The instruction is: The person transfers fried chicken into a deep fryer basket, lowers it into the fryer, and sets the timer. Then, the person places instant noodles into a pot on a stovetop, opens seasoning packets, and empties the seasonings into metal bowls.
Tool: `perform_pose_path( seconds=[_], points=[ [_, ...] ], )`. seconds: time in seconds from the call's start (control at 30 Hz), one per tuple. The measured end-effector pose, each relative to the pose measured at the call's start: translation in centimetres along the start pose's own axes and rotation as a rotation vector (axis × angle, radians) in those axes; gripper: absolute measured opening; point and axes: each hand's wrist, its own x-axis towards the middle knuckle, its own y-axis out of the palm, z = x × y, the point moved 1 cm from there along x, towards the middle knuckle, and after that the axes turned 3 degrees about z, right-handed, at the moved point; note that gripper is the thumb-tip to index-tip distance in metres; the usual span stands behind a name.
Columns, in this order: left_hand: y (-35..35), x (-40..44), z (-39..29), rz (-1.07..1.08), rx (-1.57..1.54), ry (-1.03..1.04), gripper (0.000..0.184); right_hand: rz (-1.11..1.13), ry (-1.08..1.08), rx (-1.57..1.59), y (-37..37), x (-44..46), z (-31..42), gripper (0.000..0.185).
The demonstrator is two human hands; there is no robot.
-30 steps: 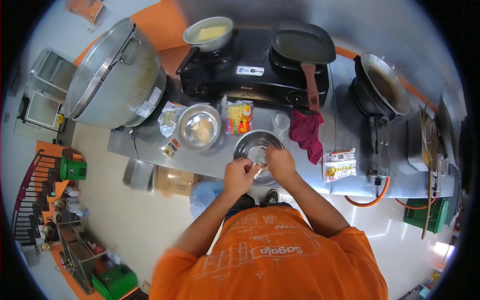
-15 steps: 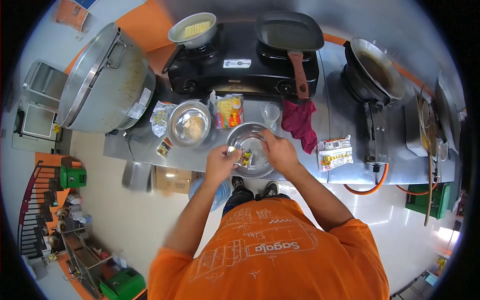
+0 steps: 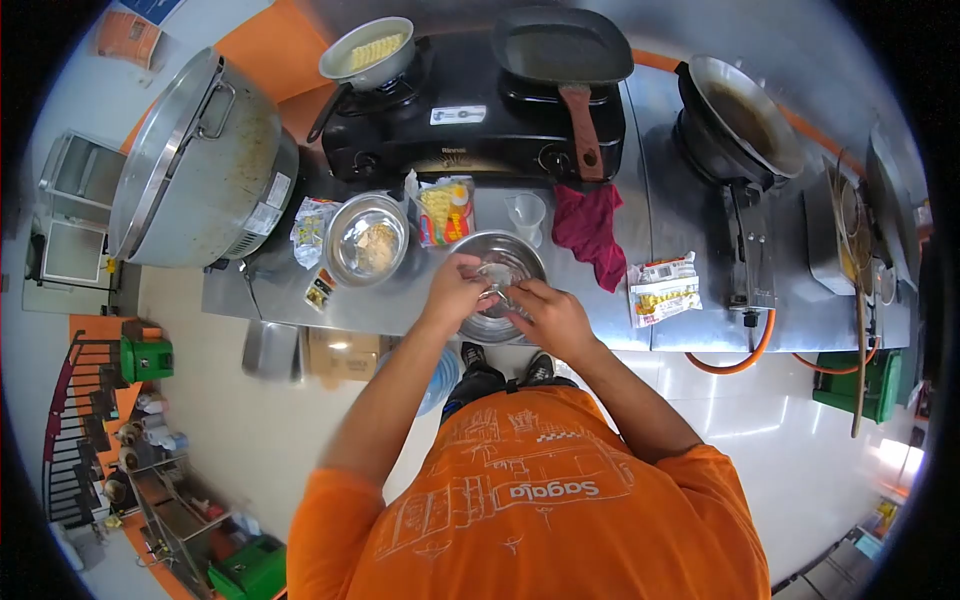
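Note:
Both my hands are over a shiny metal bowl near the counter's front edge. The fingers of my left hand are closed on a small, clear-looking sachet, its print mostly hidden. My right hand meets it from the other side, fingertips pinched at the sachet's edge. Left of this bowl stands a second metal bowl with pale, crumbly food in it. Between and behind the bowls lies an opened noodle packet with a noodle block showing. A clear plastic cup is behind my right hand.
A black two-burner stove carries a pot with a noodle block and a square pan. A maroon cloth and a noodle packet lie to the right. A large pot stands left, near another small sachet.
My left hand has turned and moved slightly up, so the sachet's yellow-and-dark print no longer shows. My right hand has come down from the bowl's far rim to meet the left.

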Motion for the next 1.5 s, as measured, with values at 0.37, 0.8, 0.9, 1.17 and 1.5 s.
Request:
perform_pose_path(
  seconds=[0.37, 0.8, 0.9, 1.17, 1.5],
  points=[
    [-0.3, -3.0, -1.5, -0.223, 0.965, 0.967, 0.020, 0.005, 0.110, 0.027, 0.0, 2.3, -1.5, 0.014],
    [-0.5, -2.9, -1.1, -0.183, 0.932, 0.823, 0.010, 0.074, 0.150, 0.093, 0.2, 3.8, -0.9, 0.007],
    [-0.5, -3.1, -1.2, -0.205, 0.985, 0.804, 0.010, 0.100, 0.120, 0.151, 0.5, 3.7, -0.9, 0.008],
    [-0.8, -2.5, -0.8, -0.187, 0.748, 0.777, 0.016, 0.057, 0.242, 0.283, 0.0, 3.8, -1.6, 0.011],
    [-0.9, -3.2, -1.9, -0.164, 0.697, 0.805, 0.031, 0.019, 0.245, 0.200, -0.6, 4.3, -1.3, 0.012]
  ],
)
